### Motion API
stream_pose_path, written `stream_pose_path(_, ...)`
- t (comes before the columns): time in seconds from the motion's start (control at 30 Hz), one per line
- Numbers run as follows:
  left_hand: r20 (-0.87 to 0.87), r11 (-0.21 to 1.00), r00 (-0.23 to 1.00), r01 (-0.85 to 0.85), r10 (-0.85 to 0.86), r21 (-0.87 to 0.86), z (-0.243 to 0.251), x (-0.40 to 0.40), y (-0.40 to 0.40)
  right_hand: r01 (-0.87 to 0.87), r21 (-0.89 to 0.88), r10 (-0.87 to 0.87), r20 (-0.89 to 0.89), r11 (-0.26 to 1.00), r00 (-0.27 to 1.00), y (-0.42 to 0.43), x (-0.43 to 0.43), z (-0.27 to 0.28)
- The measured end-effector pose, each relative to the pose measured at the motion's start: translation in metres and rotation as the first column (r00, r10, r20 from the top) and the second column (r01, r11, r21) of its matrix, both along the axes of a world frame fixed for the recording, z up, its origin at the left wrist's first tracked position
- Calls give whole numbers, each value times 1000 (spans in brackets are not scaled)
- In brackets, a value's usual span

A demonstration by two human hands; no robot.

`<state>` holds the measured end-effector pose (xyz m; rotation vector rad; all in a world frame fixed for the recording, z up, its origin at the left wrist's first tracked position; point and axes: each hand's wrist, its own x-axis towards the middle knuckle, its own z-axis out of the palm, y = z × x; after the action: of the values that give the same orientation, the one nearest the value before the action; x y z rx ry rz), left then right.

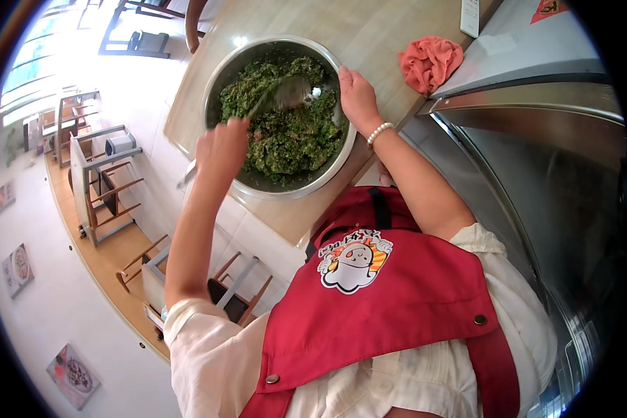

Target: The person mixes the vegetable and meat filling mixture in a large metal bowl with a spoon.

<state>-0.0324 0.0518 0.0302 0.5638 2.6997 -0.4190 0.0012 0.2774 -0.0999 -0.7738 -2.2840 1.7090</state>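
A large stainless-steel mixing bowl [352, 143] stands on the table [392, 21], holding a finely chopped green mixture [287, 149] with small brownish bits. My left hand [222, 143] is closed round the handle of a metal serving spoon or spatula [292, 93]. Its head is blurred and rests in or just over the mixture; the handle's end sticks out below my fist. On the bowl's right side, my right hand [359, 98] grips the rim, thumb on top. A bead bracelet [380, 134] circles that wrist.
A crumpled coral cloth [430, 64] and a white remote control [469, 18] lie at the table's right edge. Close on the right stands a metal-edged appliance [548, 172]. Chairs [115, 188] and other tables are at the left. A wooden chair's curved part [193, 26] adjoins the far edge.
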Motion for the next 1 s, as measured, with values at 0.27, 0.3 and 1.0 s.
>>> stream_pose_path(0.27,177,994,978,110,-108,1,-27,41,-25,-19,5,19,-10,1000,1000,-7,-1,0)
stream_pose_path(0.3,147,994,984,106,-105,1,-31,23,-13,-38,14,38,11,999,999,-6,0,2)
stream_pose_path(1.0,41,916,916,399,-398,-35,-11,-17,25,-47,-25,48,43,999,998,-2,2,3)
